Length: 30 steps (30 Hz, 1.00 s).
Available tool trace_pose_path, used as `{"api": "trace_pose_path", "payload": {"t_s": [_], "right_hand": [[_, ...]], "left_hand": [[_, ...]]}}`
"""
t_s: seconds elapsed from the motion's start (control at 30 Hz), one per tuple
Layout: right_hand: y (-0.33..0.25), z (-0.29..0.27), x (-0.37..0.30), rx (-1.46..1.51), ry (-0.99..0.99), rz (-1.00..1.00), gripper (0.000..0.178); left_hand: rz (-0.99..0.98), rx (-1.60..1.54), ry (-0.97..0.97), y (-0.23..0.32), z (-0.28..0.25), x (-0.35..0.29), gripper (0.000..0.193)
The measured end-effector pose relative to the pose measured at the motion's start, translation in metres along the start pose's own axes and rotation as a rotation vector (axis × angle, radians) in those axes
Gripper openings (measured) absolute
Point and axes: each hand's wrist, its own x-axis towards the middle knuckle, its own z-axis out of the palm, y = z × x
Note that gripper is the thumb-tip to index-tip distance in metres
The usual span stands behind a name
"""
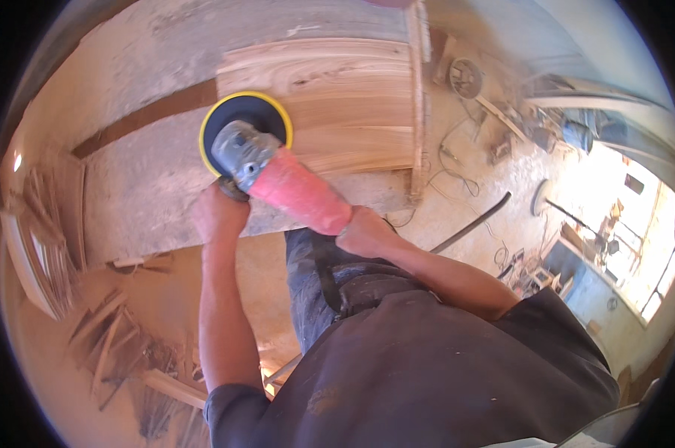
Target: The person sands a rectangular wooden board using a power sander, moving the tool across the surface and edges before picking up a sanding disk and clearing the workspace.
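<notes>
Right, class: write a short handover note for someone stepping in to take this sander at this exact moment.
Left hand grips the side handle of the sander; right hand holds the rear of its red body. The yellow-rimmed disc lies on the left edge of the wooden panel, which rests on the dusty workbench. How much of the panel is already sanded cannot be told. Scrap wood lies on the floor at left.

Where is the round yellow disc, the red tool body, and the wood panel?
Disc (257, 107): head view, on its dark top face inside the yellow rim.
Tool body (300, 194): head view, on the middle of the red casing.
Panel (352, 97): head view, on the bare grain right of the disc.
</notes>
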Motion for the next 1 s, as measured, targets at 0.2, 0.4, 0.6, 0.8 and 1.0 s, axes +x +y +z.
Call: {"api": "trace_pose_path", "payload": {"t_s": [0.2, 0.4, 0.6, 0.8, 1.0], "right_hand": [[0.029, 0.004, -0.013, 0.114, 0.1, 0.059, 0.033], [0.121, -0.002, -0.04, 0.28, 0.272, 0.026, 0.024], [0.177, -0.033, -0.071, 0.528, 0.281, 0.249, 0.015], [0.199, -0.041, -0.078, 0.601, 0.329, 0.282, 0.013], [0.166, -0.035, -0.061, 0.593, 0.29, 0.234, 0.014]], "left_hand": [[0.158, 0.101, -0.008, 0.047, 0.002, 0.004, 0.026], [0.388, 0.16, -0.114, 0.151, 0.02, -0.006, 0.025], [0.528, 0.219, -0.193, 0.25, 0.04, -0.026, 0.024], [0.582, 0.191, -0.229, 0.283, 0.046, -0.038, 0.022], [0.52, 0.148, -0.208, 0.237, 0.025, -0.017, 0.024]]}}
